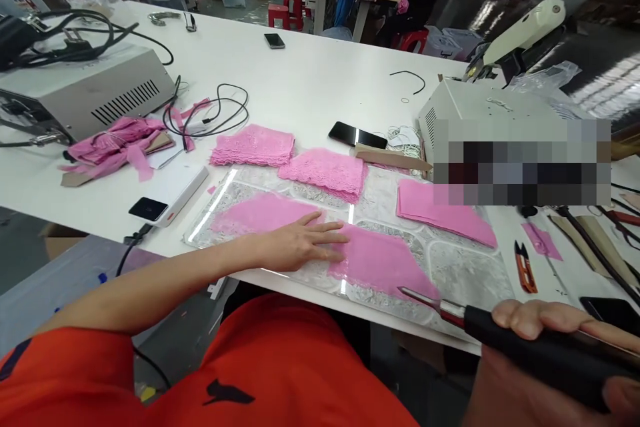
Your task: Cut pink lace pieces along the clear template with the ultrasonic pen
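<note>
My left hand (300, 243) lies flat with fingers spread on a pink lace piece (385, 263), holding it against a marbled glass plate (450, 267). A second pink lace piece (255, 213) lies just left of the hand. My right hand (545, 347) at the lower right is wrapped round the black handle of a hot cutting tool (530, 340). Its metal tip (415, 295) touches the near right edge of the pressed lace piece.
Stacks of pink lace (253, 145) (325, 170) and pink fabric (440, 210) lie beyond the plate. A phone (357, 135), grey control boxes (85, 90) (475, 110), cables, orange snips (525, 267) and a white power bank (167, 197) surround it. Another person sits at a far table.
</note>
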`<state>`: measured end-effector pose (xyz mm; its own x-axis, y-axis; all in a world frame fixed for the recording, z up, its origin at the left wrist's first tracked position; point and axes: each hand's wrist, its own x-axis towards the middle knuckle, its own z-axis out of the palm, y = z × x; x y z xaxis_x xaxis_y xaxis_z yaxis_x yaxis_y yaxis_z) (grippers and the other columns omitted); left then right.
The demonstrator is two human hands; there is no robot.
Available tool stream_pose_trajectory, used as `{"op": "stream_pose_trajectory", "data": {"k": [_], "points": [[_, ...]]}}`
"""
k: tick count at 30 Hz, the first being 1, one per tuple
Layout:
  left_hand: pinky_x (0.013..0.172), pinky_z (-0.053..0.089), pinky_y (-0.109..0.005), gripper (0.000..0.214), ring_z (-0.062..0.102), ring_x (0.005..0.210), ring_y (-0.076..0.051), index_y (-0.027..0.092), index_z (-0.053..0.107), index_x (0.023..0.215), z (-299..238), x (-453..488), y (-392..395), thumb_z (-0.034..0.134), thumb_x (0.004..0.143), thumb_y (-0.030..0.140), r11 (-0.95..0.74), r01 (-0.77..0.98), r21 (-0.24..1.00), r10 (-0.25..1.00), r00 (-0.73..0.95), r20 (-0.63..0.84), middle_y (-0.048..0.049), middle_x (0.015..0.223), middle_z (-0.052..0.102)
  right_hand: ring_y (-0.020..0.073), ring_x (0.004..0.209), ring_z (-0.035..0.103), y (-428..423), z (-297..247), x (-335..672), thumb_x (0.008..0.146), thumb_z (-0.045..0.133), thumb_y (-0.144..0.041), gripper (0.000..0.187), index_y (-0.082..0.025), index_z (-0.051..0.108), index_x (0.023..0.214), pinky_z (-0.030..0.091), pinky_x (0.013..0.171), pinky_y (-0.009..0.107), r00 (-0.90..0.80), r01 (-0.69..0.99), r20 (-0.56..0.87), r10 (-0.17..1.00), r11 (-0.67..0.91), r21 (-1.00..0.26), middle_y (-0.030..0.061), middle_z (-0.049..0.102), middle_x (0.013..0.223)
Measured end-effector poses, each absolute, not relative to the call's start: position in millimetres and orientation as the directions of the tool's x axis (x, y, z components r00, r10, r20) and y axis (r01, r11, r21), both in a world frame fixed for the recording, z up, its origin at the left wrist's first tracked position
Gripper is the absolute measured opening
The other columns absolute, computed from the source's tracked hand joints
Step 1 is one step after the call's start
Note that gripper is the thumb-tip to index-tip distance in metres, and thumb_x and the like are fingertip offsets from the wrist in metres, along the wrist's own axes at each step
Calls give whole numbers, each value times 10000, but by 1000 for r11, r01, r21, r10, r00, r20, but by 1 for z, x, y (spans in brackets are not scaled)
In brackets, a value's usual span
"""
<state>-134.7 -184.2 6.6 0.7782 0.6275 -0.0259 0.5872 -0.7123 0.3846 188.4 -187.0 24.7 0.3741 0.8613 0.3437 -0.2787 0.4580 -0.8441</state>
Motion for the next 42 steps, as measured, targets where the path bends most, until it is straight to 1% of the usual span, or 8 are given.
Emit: {"op": "stream_pose_trajectory", "data": {"k": [3,6,12,18,24,29,35,42], "points": [[1189,76,-543,572,189,1466,-238,240,537,1340,1,-135,-188,422,857,-45,-708,587,393,629,777,-27,-49,1496,409,135,435,454,-186,30,165,544,490,-311,285,-203,652,752,345,385,308,306,-297,419,855,504,-811,-8,566,638],[1193,57,-539,587,198,1464,-231,255,534,1346,-7,-136,-190,413,857,-45,-712,574,405,626,780,-4,-24,1479,436,138,441,489,-187,28,152,572,503,-293,298,-189,654,808,384,400,311,193,-346,445,875,485,-803,0,587,662],[1197,86,-520,493,252,1448,-237,236,574,1311,-17,-136,-192,412,906,7,-743,534,402,612,786,88,-33,1429,500,134,495,525,-192,26,142,655,555,-305,255,-182,640,862,422,442,306,68,-401,440,896,428,-810,-1,595,711],[1196,122,-508,465,290,1434,-240,235,588,1294,-20,-138,-192,428,913,22,-763,508,399,599,788,142,-35,1415,518,131,509,520,-195,28,133,672,569,-324,246,-187,628,868,431,459,312,49,-409,417,907,400,-820,-2,582,721],[1204,96,-496,432,278,1439,-239,237,600,1284,-19,-139,-192,417,934,61,-767,497,405,586,800,129,-27,1424,509,141,493,515,-194,26,127,650,581,-311,234,-191,630,845,423,445,319,59,-417,381,923,370,-831,3,579,701],[1204,98,-489,444,283,1437,-236,236,601,1281,-17,-139,-193,417,924,48,-758,501,418,589,801,108,-25,1427,504,143,474,507,-192,25,123,629,567,-321,237,-193,629,819,411,435,318,63,-400,380,923,372,-838,-2,575,683],[1202,87,-506,443,281,1437,-249,193,578,1307,-20,-139,-194,398,931,43,-755,507,416,598,793,120,-49,1430,500,147,476,493,-192,25,120,639,543,-312,230,-218,625,832,415,429,336,73,-371,356,932,357,-857,-9,571,689],[1199,102,-513,428,284,1436,-236,241,621,1249,-18,-139,-194,419,928,42,-756,505,416,601,788,134,-39,1415,519,143,489,495,-193,25,115,663,542,-307,228,-211,622,854,417,436,333,42,-386,382,923,368,-846,-5,564,707]]}}
